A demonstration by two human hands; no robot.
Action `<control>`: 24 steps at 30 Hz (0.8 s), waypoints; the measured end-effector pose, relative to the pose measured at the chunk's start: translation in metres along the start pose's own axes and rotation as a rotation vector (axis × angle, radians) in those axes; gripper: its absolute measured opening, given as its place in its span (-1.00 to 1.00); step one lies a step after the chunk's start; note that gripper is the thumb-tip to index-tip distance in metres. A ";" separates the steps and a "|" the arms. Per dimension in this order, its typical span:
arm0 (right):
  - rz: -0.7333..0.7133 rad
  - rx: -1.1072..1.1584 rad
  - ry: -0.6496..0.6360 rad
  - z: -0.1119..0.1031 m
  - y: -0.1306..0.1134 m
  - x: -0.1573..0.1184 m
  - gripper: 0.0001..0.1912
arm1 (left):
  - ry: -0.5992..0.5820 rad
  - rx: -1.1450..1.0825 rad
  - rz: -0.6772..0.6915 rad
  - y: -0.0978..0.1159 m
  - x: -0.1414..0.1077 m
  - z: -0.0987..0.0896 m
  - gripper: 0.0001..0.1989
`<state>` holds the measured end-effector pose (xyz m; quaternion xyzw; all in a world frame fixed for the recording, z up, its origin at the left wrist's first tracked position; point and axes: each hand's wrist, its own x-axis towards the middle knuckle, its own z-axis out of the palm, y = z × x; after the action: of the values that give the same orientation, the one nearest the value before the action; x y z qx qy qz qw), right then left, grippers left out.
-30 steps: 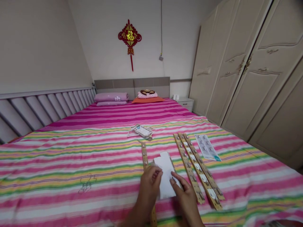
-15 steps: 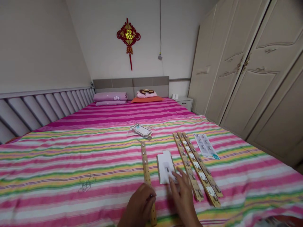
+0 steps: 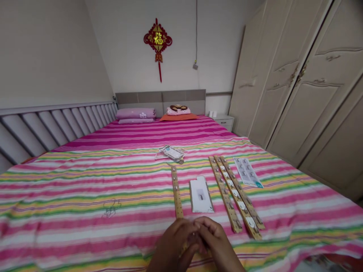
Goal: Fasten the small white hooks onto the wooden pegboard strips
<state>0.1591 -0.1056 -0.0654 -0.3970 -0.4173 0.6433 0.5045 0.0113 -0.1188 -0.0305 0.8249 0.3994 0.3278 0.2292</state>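
My left hand (image 3: 176,241) and my right hand (image 3: 214,240) meet low in the middle, fingertips pinched together. A small item shows faintly between them, too small to make out. Under the left hand runs a yellow perforated strip (image 3: 177,202), with several small shiny pieces at its far end; the hands hide its near part. Beyond my right hand, a white flat box (image 3: 200,202) lies on the bed, a small lilac square with a dark bit at its middle. Three similar strips (image 3: 227,189) lie side by side to the right, bearing metal and white round pieces.
A printed card (image 3: 248,172) lies right of the strips. Farther off sits a small pile of clear packaging (image 3: 172,152). A tangle of thin thread (image 3: 112,207) rests at left. Everything lies on a striped bedsheet (image 3: 70,189); a wardrobe (image 3: 306,109) stands at right.
My right hand has left the white box and come down to the left, joining my left hand. The lilac square still lies on the box. The view has shifted slightly.
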 end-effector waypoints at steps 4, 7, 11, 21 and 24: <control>-0.031 0.027 0.107 0.006 -0.006 -0.006 -0.68 | 0.432 -0.176 -0.196 -0.003 -0.005 0.001 -0.80; -0.027 0.061 0.124 0.010 -0.004 -0.008 -0.66 | 0.473 -0.423 -0.439 -0.009 -0.006 0.005 -0.76; 0.026 0.096 0.038 0.015 0.002 -0.009 -0.63 | 0.273 -0.763 -0.574 -0.016 -0.003 0.010 -0.71; -0.067 -0.004 0.057 0.016 -0.012 -0.014 -0.70 | 0.234 -0.915 -0.573 -0.013 -0.001 0.014 -0.72; -0.015 0.022 0.052 0.017 -0.009 -0.014 -0.68 | 0.278 -0.967 -0.628 -0.011 0.002 0.017 -0.70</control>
<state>0.1483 -0.1202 -0.0494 -0.4049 -0.3999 0.6334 0.5243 0.0188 -0.1124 -0.0485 0.4185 0.4563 0.4939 0.6106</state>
